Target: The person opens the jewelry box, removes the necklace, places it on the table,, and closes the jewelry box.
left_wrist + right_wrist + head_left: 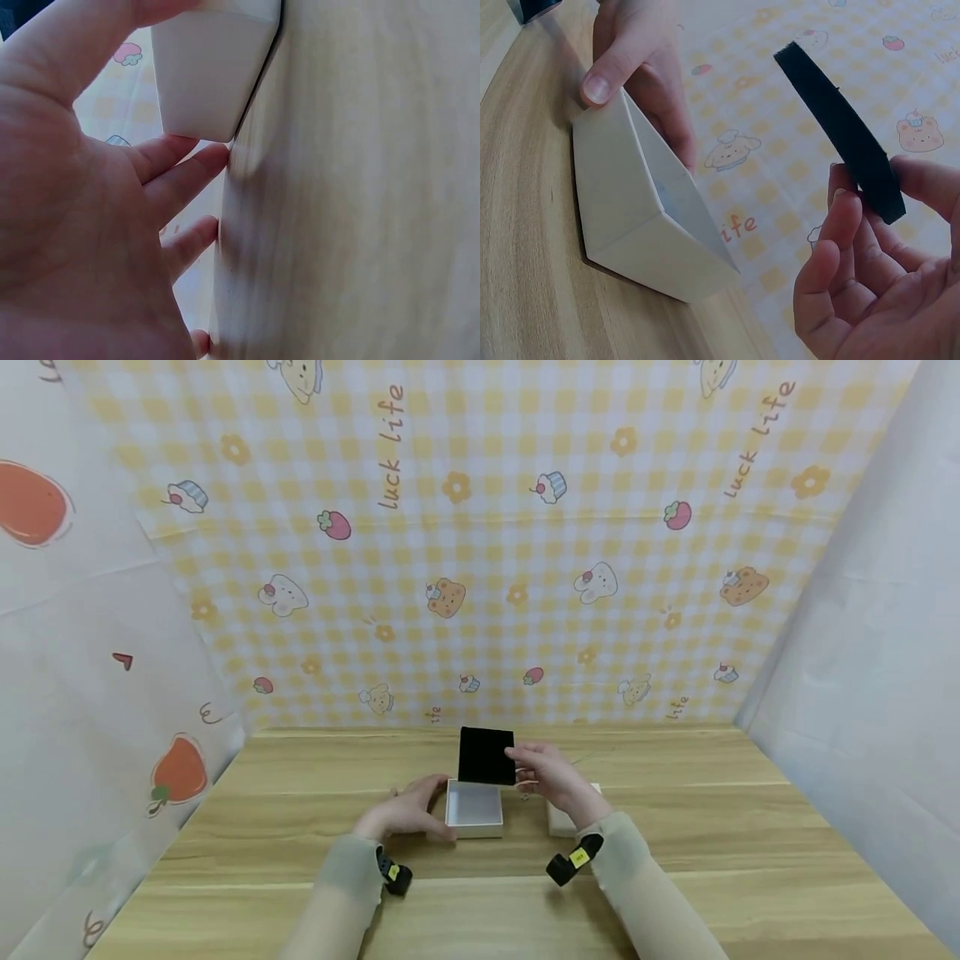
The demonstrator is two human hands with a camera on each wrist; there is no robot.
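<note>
A white open-topped box (480, 832) sits on the wooden table, with a pale interior. My left hand (405, 811) holds its left side, thumb at the near corner and fingers at the far one. In the left wrist view, fingertips touch the end of the box (214, 75). My right hand (553, 781) pinches a square black foam pad (486, 757) by its right edge, tilted up above the back of the box. The right wrist view shows the pad (840, 127) edge-on between thumb and fingers, apart from the box (622, 184).
A second white box-like piece (561, 822), perhaps a lid, lies right of the box, partly hidden under my right wrist. A yellow checked cloth (480, 552) hangs behind the table (480, 910). White cloths stand at the left and right.
</note>
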